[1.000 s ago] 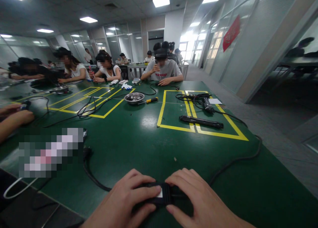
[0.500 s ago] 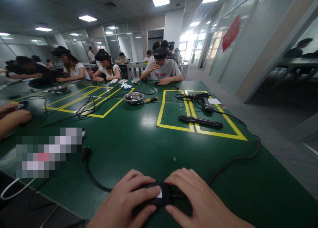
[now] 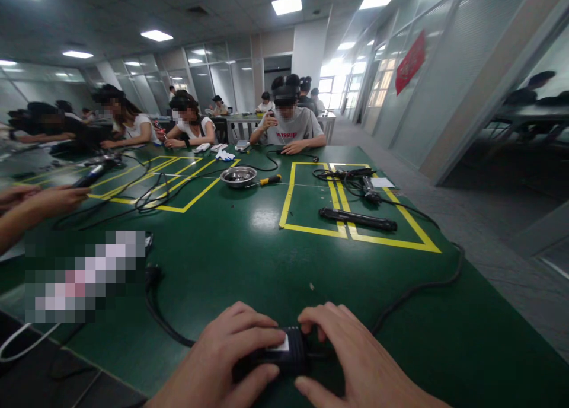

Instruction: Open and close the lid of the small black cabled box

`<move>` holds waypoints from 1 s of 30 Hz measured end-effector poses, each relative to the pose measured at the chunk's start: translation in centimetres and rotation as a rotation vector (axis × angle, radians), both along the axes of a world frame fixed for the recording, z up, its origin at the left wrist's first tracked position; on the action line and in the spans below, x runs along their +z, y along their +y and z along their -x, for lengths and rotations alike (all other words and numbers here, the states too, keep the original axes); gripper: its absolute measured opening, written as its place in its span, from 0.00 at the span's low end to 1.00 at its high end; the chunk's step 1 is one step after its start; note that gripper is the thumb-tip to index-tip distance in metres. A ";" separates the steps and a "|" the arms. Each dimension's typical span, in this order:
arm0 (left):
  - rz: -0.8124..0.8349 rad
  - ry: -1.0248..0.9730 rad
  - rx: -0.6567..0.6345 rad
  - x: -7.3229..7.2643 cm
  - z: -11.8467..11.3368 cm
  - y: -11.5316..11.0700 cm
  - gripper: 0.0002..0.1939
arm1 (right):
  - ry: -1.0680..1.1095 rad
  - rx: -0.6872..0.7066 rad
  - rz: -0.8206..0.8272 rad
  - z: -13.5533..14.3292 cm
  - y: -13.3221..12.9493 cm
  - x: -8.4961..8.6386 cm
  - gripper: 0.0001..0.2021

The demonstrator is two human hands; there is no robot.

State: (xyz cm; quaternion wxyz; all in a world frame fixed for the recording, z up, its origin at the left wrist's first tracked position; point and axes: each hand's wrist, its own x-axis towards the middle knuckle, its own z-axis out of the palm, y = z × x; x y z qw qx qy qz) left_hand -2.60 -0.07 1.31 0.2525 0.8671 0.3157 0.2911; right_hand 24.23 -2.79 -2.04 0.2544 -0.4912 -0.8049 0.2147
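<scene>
With fingers and thumb pinching a black box-shaped cord unit (image 3: 291,356) at the near side of a green table (image 3: 213,248), the left hand (image 3: 235,351) steadies it; the right hand (image 3: 347,354) arches, spread, beside its end. Beyond, a metal bowl (image 3: 239,177) holds small, indistinct pieces.

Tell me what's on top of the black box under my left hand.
A white label and your left hand are on the black box. The hand covers part of it; anything beneath can't be seen.
</scene>
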 end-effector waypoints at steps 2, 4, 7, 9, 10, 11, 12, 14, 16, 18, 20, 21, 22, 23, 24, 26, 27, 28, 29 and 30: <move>0.013 -0.069 0.067 -0.1 -0.3 0.4 0.15 | 0.012 -0.037 -0.018 0.0 -0.1 -0.2 0.22; 0.023 -0.061 0.152 -0.4 -0.6 0.9 0.13 | 0.005 -0.019 -0.048 0.0 -0.1 -0.2 0.19; 0.047 0.053 0.199 -0.9 -1.2 1.5 0.15 | -0.008 0.044 -0.098 -0.1 0.1 -0.2 0.16; 0.027 0.095 0.185 -1.1 -1.1 1.7 0.15 | -0.008 0.074 -0.115 -0.1 0.3 -0.4 0.16; 0.001 0.100 0.181 -1.1 -1.0 1.6 0.15 | -0.007 0.083 -0.120 -0.2 0.3 -0.5 0.15; -0.035 0.096 0.181 -1.2 -0.8 1.5 0.15 | -0.005 0.087 -0.126 -0.2 0.4 -0.6 0.15; -0.076 0.087 0.186 -1.2 -0.4 1.3 0.15 | 0.000 0.090 -0.130 -0.2 0.4 -0.7 0.14; -0.140 0.066 0.212 -1.3 0.4 0.6 0.15 | 0.016 0.098 -0.132 -0.2 0.4 -0.8 0.14; -0.156 0.058 0.219 -1.5 1.2 0.0 0.14 | 0.036 0.102 -0.121 -0.2 0.3 -0.8 0.14; -0.133 0.078 0.188 -1.8 1.7 -0.6 0.14 | 0.051 0.096 -0.097 -0.2 0.3 -0.7 0.14; -0.100 0.110 0.145 -1.9 2.0 -0.9 0.13 | 0.066 0.083 -0.073 -0.2 0.4 -0.7 0.13; -0.086 0.122 0.132 -1.9 2.0 -1.0 0.13 | 0.071 0.080 -0.068 -0.3 0.4 -0.7 0.13; -0.076 0.130 0.127 -1.8 1.9 -1.0 0.12 | 0.075 0.077 -0.071 -0.3 0.5 -0.8 0.13; -0.070 0.132 0.125 -1.7 1.8 -1.0 0.12 | 0.075 0.075 -0.080 -0.4 0.5 -0.8 0.12; -0.072 0.129 0.121 -1.5 1.7 -1.0 0.12 | 0.070 0.075 -0.093 -0.4 0.6 -0.9 0.12; -0.082 0.113 0.117 -1.1 1.6 -0.9 0.12 | 0.061 0.084 -0.114 -0.5 0.6 -0.9 0.13; -0.089 0.100 0.116 -0.9 1.5 -0.8 0.13 | 0.062 0.091 -0.119 -0.6 0.5 -0.8 0.14; -0.091 0.089 0.119 -0.8 1.6 -0.8 0.14 | 0.072 0.096 -0.125 -0.6 0.4 -0.7 0.14; -0.090 0.079 0.121 -0.7 1.6 -0.8 0.14 | 0.086 0.100 -0.131 -0.6 0.4 -0.6 0.14; -0.087 0.074 0.123 -0.7 1.8 -0.7 0.14 | 0.100 0.099 -0.139 -0.6 0.3 -0.5 0.14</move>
